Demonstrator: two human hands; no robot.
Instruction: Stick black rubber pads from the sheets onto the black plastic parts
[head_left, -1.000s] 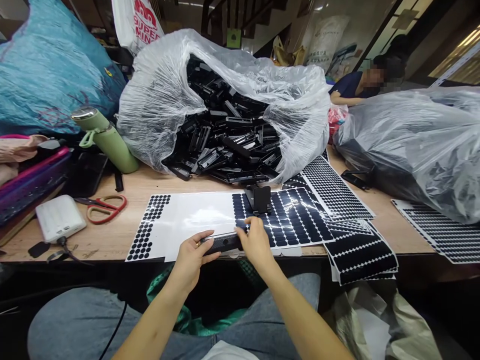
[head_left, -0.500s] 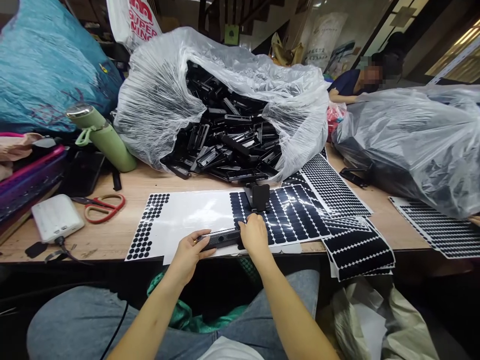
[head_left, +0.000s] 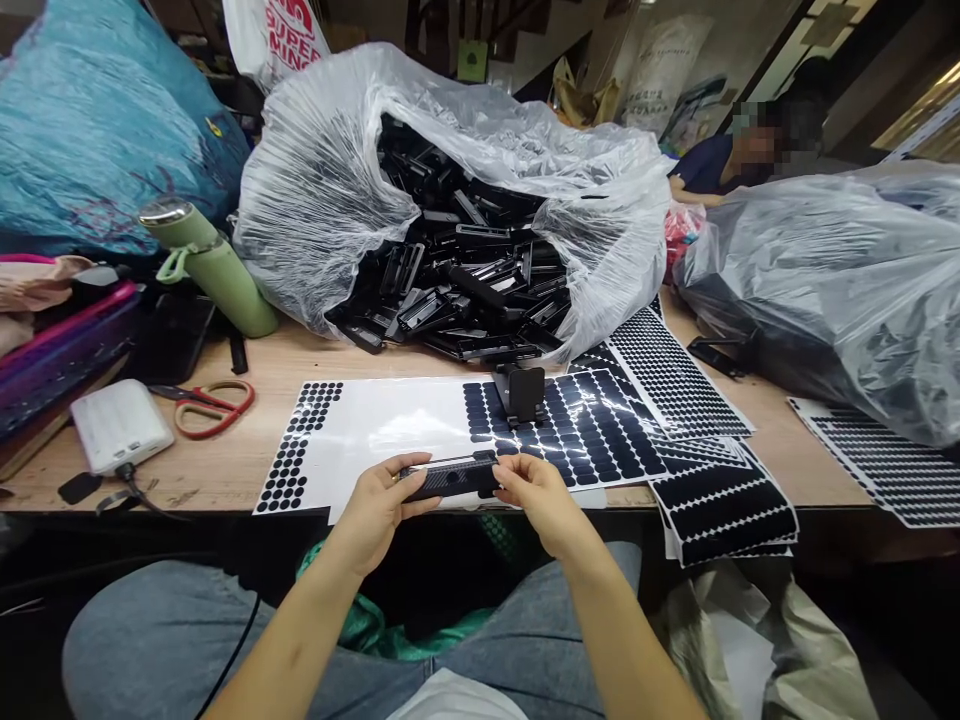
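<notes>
A long, narrow black plastic part (head_left: 454, 477) with a textured face and a dark round spot is held level above the table's front edge. My left hand (head_left: 386, 505) is closed around its left end, thumb on the front. At the other end, my right hand (head_left: 536, 495) pinches with thumb and fingertips; whether a small sticker is also between them I cannot tell. Behind the part lies a sheet of black oval stickers (head_left: 592, 430), its left portion bare white backing. On that sheet stands a small black folding stand (head_left: 523, 393).
An opened clear plastic bag (head_left: 307, 190) full of black parts fills the back. Left are a green bottle (head_left: 217, 270), red-handled scissors (head_left: 214, 408) and a white power bank (head_left: 120, 425). More sticker sheets (head_left: 727, 505) overhang the front edge. A co-worker (head_left: 709, 165) sits back right.
My right hand has drawn back from over the sticker sheet, near the stand, to the right end of the black part. My left hand keeps its hold. The view has shifted slightly.
</notes>
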